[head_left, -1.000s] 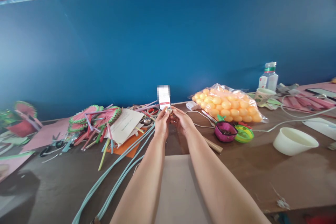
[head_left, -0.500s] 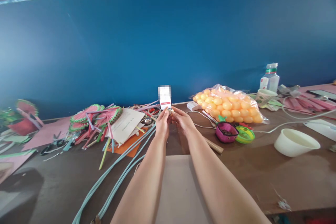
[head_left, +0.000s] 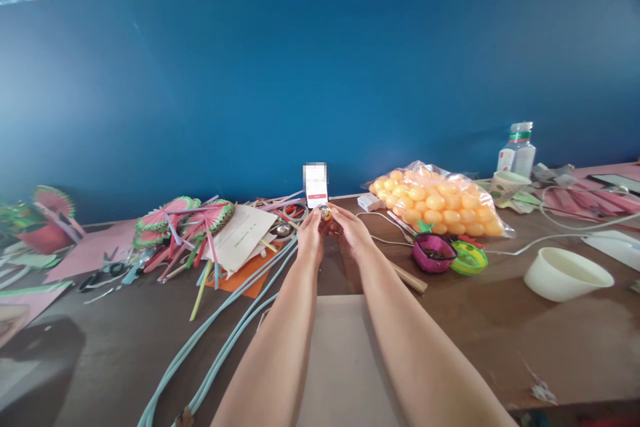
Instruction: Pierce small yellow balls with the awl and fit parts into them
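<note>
Both my arms stretch forward over the brown table [head_left: 500,340]. My left hand [head_left: 310,235] and my right hand [head_left: 350,230] meet at the fingertips and pinch one small round object [head_left: 325,212], partly orange and shiny. The fingers of both hands are closed around it. Just behind it a small white card [head_left: 315,185] stands upright against the blue wall. A beige sheet [head_left: 340,353] lies under my forearms.
A clear bag of orange balls [head_left: 435,200] lies to the right, with a magenta cup [head_left: 431,252], a green dish [head_left: 467,257], a white bowl [head_left: 567,273] and a bottle [head_left: 517,150]. Left: folded paper fans [head_left: 183,217], coloured strips, scissors [head_left: 100,275], pale blue cords [head_left: 225,340].
My hands stay together on the small round object; it has turned slightly and shows more orange. The view has shifted a little.
</note>
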`<state>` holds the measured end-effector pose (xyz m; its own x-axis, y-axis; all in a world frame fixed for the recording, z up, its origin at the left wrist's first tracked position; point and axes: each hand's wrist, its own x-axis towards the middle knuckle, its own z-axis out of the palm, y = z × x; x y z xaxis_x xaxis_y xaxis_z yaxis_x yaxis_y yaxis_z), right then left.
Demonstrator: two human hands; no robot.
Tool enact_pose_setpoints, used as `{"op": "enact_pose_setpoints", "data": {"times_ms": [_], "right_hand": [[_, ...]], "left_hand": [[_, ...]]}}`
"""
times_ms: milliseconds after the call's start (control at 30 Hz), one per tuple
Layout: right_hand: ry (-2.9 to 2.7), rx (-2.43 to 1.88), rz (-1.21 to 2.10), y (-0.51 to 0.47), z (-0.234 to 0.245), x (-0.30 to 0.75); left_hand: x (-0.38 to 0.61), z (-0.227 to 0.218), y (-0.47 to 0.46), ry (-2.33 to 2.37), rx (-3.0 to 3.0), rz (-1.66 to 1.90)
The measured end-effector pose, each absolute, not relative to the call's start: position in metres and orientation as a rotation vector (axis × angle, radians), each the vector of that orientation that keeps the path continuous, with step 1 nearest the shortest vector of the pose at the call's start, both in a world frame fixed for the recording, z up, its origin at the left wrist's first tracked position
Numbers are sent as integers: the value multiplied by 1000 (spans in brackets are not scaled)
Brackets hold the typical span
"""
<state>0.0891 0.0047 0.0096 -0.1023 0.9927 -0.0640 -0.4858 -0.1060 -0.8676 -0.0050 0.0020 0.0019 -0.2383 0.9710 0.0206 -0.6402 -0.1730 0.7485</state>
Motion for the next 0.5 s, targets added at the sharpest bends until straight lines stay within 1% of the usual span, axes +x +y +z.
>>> {"op": "enact_pose_setpoints", "data": {"times_ms": [500], "right_hand": [[-894,-907,1464,6,7,86]], "left_hand": [[-3,3,1,774,607,1681]]}}
